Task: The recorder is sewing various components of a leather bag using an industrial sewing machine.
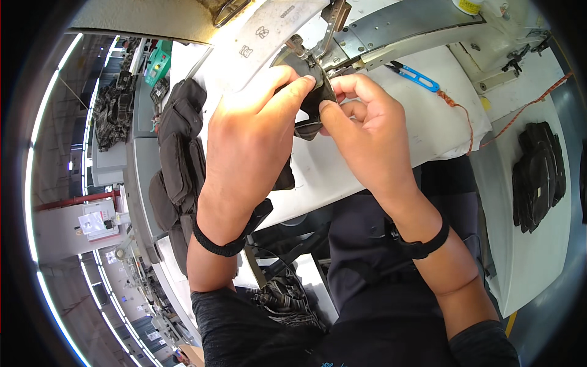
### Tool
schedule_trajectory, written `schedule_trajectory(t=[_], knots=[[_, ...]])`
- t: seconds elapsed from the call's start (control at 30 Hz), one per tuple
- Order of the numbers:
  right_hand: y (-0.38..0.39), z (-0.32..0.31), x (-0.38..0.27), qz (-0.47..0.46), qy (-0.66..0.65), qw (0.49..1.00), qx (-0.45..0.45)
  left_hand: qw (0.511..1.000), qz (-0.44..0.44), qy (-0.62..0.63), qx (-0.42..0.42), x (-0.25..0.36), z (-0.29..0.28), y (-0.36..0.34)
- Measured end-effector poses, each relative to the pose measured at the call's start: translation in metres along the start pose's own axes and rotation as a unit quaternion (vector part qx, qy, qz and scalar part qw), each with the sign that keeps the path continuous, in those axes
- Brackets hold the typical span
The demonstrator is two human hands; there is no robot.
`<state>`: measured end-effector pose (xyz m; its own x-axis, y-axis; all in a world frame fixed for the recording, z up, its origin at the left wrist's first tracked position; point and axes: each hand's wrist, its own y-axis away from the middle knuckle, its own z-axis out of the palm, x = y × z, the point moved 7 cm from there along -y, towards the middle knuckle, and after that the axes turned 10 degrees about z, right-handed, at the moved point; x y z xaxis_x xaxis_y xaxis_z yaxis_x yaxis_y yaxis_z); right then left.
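A dark fabric piece [315, 101] lies under the needle area of a sewing machine [309, 58], and both my hands pinch it. My left hand [254, 125] grips its left side, thumb and forefinger pressed together close to the presser foot. On the right edge, my right hand [370, 122] holds the cloth between thumb and fingers. Part of the fabric hangs below my fingers, and some is hidden behind my left hand. Blue-handled thread snips [419, 77] on an orange cord rest to the right of my right hand.
Dark sewn pouches [181, 140] are piled along the table's left side. A stack of dark fabric pieces [539, 174] sits on a white surface at right. Camouflage-patterned cloth [284, 300] lies low between table and lap. A yellow-labelled container [469, 6] stands at the top right.
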<state>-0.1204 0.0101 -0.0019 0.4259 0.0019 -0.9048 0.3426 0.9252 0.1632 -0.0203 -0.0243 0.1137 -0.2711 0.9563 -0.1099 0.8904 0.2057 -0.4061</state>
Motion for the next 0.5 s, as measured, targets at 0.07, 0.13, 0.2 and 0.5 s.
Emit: schedule_trajectory(t=[0.07,0.13,0.2,0.5], knots=[[-0.001,-0.001,-0.001,-0.018,-0.026,0.999,0.01,1.0,-0.005,-0.001,-0.008,0.0,0.001,0.0],[-0.003,-0.002,-0.002,-0.02,-0.017,1.0,0.008,1.0,-0.004,-0.008,-0.019,0.001,-0.002,-0.004],[-0.004,-0.002,-0.003,-0.024,-0.007,1.0,0.009,0.999,-0.003,-0.016,-0.031,0.001,-0.002,-0.006],[-0.008,-0.005,-0.012,-0.05,0.029,0.998,0.021,0.999,-0.033,-0.025,0.0,0.006,-0.001,-0.008]])
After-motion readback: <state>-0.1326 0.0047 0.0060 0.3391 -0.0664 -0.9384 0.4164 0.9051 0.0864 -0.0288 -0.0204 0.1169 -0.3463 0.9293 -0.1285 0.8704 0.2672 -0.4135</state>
